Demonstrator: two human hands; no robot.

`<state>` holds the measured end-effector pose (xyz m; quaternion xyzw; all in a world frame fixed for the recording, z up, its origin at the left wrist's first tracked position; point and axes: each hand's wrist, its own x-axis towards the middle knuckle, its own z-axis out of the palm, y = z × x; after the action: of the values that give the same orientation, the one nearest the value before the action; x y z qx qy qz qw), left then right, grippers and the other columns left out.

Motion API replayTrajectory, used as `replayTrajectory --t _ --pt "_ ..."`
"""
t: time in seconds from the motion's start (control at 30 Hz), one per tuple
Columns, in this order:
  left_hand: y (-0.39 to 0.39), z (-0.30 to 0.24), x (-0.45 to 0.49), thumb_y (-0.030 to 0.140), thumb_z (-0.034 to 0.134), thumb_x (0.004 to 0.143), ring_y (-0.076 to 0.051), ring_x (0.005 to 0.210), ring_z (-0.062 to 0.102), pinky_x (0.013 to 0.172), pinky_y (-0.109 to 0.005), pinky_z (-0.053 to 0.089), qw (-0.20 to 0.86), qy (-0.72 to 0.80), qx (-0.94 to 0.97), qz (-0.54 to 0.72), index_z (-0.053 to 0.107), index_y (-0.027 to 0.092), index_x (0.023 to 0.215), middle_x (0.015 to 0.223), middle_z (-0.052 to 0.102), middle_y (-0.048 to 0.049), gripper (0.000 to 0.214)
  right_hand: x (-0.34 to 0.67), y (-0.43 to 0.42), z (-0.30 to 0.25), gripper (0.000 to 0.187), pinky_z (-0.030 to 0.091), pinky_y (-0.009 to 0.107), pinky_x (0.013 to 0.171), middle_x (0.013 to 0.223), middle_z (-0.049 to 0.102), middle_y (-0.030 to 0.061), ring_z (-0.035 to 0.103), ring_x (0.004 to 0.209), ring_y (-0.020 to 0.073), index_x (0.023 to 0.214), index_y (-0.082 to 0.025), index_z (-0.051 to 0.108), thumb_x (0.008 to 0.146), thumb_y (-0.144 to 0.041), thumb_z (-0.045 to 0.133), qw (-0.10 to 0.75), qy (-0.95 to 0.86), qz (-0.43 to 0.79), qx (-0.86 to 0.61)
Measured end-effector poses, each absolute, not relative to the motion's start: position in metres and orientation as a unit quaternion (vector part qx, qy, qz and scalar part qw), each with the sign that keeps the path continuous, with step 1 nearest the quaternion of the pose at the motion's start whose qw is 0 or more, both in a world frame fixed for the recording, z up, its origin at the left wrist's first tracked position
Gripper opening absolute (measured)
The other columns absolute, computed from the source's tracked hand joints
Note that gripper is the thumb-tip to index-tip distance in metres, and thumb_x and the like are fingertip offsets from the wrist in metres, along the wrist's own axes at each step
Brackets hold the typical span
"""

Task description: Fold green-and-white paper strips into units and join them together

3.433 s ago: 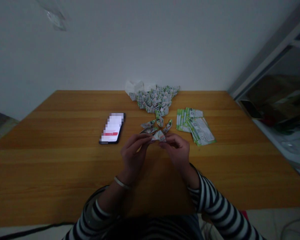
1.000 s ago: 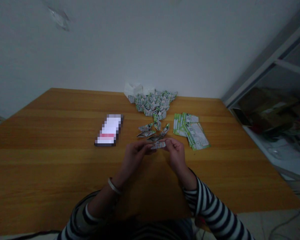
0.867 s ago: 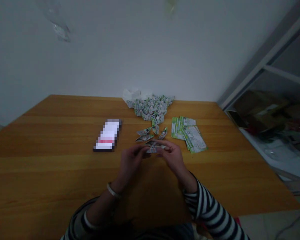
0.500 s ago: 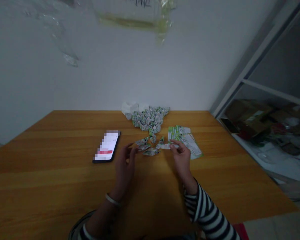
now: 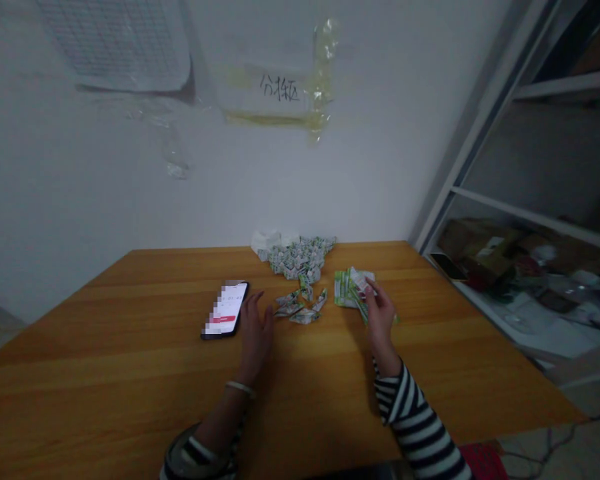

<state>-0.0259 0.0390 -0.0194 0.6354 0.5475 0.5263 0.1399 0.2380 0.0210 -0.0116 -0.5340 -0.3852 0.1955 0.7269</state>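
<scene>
My left hand [image 5: 255,337] rests open on the table beside a smartphone [image 5: 225,310], holding nothing, with a pale bangle [image 5: 240,388] on its wrist. My right hand [image 5: 380,317] pinches a green-and-white printed paper card [image 5: 363,283] at the edge of a loose stack of similar cards [image 5: 345,290]. Between my hands lie several small folded paper boats [image 5: 300,310]. Behind them is a heap of many more folded pieces [image 5: 297,259], with a white crumpled tissue or bag [image 5: 267,241] at its left end.
The wooden table [image 5: 130,373] ends at the wall, which bears a taped paper note [image 5: 280,90]. A pale metal shelf frame [image 5: 473,133] stands to the right, holding cardboard boxes [image 5: 475,257] and clutter on its low level.
My hands have moved apart. The folded piece lies on the table with the others, and my right hand has gone to the card stack. The view has tilted up, showing more wall.
</scene>
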Motion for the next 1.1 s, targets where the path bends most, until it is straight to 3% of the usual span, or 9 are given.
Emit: replayTrajectory --t 0.17,0.3,0.4,0.5,0.67,0.87,1.1 --pt "0.056 -0.034 -0.028 0.028 0.053 0.086 -0.032 0.122 0.047 0.103 -0.053 0.04 0.091 0.542 0.698 0.458 0.056 0.018 0.117 0.126 0.046 -0.014 0.033 0.213 0.017 -0.017 0.028 0.055 0.033 0.069 0.094 0.076 0.0076 0.068 0.074 0.0198 0.101 -0.021 0.074 0.08 -0.037 0.064 0.535 -0.631 0.337 -0.45" --pt "0.07 -0.04 -0.027 0.03 0.056 0.084 -0.029 0.118 0.051 0.099 -0.049 0.044 0.09 0.527 0.737 0.414 0.061 0.019 0.108 0.124 0.049 -0.0127 0.027 0.193 0.012 -0.035 0.025 0.053 0.029 0.065 0.086 0.076 0.005 0.068 0.07 0.0188 0.1 -0.023 0.075 0.077 -0.026 0.068 0.409 -0.734 0.374 -0.392" --pt "0.077 -0.042 -0.027 0.032 0.053 0.085 -0.026 0.1 0.059 0.09 -0.045 0.05 0.091 0.527 0.746 0.396 0.064 0.017 0.09 0.107 0.056 -0.0109 0.019 0.187 0.012 -0.042 0.024 0.051 0.028 0.065 0.082 0.075 0.0048 0.066 0.067 0.0182 0.099 -0.023 0.076 0.077 -0.019 0.067 0.405 -0.742 0.302 -0.441" --pt "0.08 -0.04 -0.028 0.034 0.05 0.088 -0.026 0.093 0.059 0.087 -0.046 0.051 0.08 0.536 0.742 0.395 0.063 0.017 0.088 0.099 0.057 -0.0103 0.021 0.188 0.012 -0.039 0.025 0.049 0.029 0.069 0.081 0.073 0.0053 0.064 0.07 0.0183 0.097 -0.022 0.076 0.075 -0.014 0.068 0.405 -0.743 0.242 -0.475" --pt "0.073 -0.034 -0.022 0.038 0.054 0.087 -0.029 0.116 0.051 0.098 -0.049 0.044 0.063 0.535 0.739 0.405 0.058 0.017 0.109 0.125 0.049 -0.0158 0.03 0.201 0.014 -0.025 0.032 0.047 0.031 0.083 0.101 0.068 0.0064 0.063 0.094 0.0207 0.102 -0.023 0.074 0.072 -0.012 0.073 0.431 -0.74 0.237 -0.458" --pt "0.06 -0.035 0.0 0.044 0.064 0.08 -0.031 0.131 0.041 0.107 -0.05 0.034 0.087 0.52 0.773 0.353 0.049 0.02 0.128 0.14 0.042 -0.016 0.056 0.222 0.024 -0.027 0.026 0.048 0.028 0.07 0.091 0.069 0.0057 0.062 0.074 0.0169 0.1 -0.02 0.073 0.075 -0.015 0.068 0.46 -0.675 0.256 -0.517" --pt "0.062 -0.036 -0.009 0.031 0.059 0.085 -0.03 0.123 0.049 0.102 -0.051 0.039 0.092 0.545 0.766 0.328 0.067 0.02 0.1 0.129 0.051 -0.0142 0.02 0.231 0.026 -0.035 0.023 0.05 0.031 0.072 0.093 0.073 0.0087 0.066 0.08 0.0206 0.095 -0.017 0.072 0.086 -0.026 0.053 0.494 -0.603 0.25 -0.573"
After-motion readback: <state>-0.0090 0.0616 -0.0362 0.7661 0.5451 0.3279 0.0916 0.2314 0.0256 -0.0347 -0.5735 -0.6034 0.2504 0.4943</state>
